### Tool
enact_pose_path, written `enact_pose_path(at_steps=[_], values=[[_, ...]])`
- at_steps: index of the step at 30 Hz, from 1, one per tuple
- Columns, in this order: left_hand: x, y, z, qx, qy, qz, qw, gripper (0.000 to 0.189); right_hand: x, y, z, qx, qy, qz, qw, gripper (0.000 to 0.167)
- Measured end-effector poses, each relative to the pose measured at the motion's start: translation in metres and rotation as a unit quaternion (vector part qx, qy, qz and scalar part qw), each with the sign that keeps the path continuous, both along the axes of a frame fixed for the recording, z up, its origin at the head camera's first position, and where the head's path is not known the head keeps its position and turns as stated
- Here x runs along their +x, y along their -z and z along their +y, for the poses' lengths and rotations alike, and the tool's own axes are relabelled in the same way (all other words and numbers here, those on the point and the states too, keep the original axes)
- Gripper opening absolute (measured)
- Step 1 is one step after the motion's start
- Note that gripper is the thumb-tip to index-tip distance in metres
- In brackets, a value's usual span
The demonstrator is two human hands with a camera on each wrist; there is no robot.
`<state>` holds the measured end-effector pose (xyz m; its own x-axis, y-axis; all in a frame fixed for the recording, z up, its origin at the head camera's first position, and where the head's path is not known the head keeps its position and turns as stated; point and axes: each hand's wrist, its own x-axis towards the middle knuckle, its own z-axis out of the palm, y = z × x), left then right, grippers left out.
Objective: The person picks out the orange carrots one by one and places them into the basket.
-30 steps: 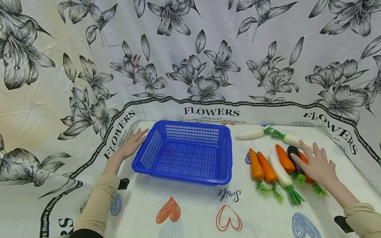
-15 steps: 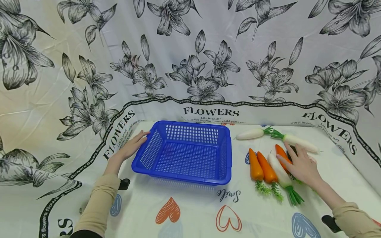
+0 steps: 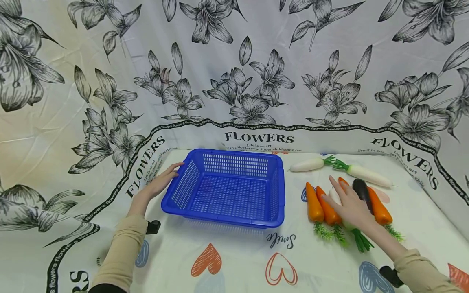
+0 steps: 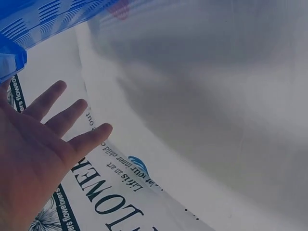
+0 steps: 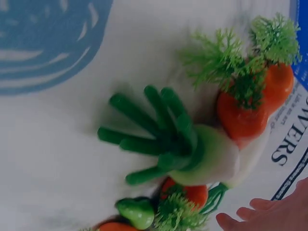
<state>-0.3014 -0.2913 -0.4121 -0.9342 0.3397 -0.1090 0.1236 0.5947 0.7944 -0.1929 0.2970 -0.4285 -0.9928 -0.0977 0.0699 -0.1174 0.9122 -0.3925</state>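
Observation:
My left hand (image 3: 160, 184) touches the left rim of a blue plastic basket (image 3: 223, 221) with its fingertips; in the left wrist view its fingers are spread straight beside the basket wall (image 4: 45, 21). Over on the right, my right hand (image 3: 353, 207) is spread above a white radish (image 5: 219, 156) with thick green leaves, partly covering it and a carrot. Two orange carrots (image 3: 315, 205) lie just left of that hand. To its right are a dark eggplant (image 3: 362, 192) and another carrot (image 3: 380, 208). Nothing is held in either hand.
Two more white radishes lie behind: one at the left (image 3: 307, 165), one at the right (image 3: 371, 176). A printed cloth (image 3: 242, 264) covers the table, and a flowered curtain (image 3: 220, 101) rises close behind the basket.
My right hand has moved left, from over the eggplant and right-hand carrot to over the white radish. The left hand has shifted slightly at the basket rim; the vegetables lie as before.

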Motion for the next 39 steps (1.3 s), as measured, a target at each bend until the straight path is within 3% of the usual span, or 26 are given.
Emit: enact_pose_path(at_steps=[5,11,17,29,39], values=[[-0.001,0.004,0.000,0.046,-0.003,-0.041,0.9981,0.053,-0.002,0.004,-0.012,-0.045,-0.017,0.000,0.9988,0.079],[-0.006,0.011,-0.001,0.067,-0.023,-0.076,0.9946,0.056,-0.004,0.008,-0.023,-0.078,-0.020,0.004,0.9967,0.081],[-0.006,0.014,-0.001,0.120,-0.010,-0.103,0.9874,0.056,-0.005,0.009,-0.031,-0.087,-0.017,0.006,0.9961,0.082],[-0.002,0.019,-0.001,0.163,-0.011,-0.109,0.9805,0.054,-0.006,0.010,-0.045,-0.091,-0.017,0.002,0.9957,0.075],[-0.003,0.024,0.000,0.171,-0.007,-0.103,0.9798,0.052,-0.006,0.013,-0.062,-0.087,0.017,-0.010,0.9960,0.065]])
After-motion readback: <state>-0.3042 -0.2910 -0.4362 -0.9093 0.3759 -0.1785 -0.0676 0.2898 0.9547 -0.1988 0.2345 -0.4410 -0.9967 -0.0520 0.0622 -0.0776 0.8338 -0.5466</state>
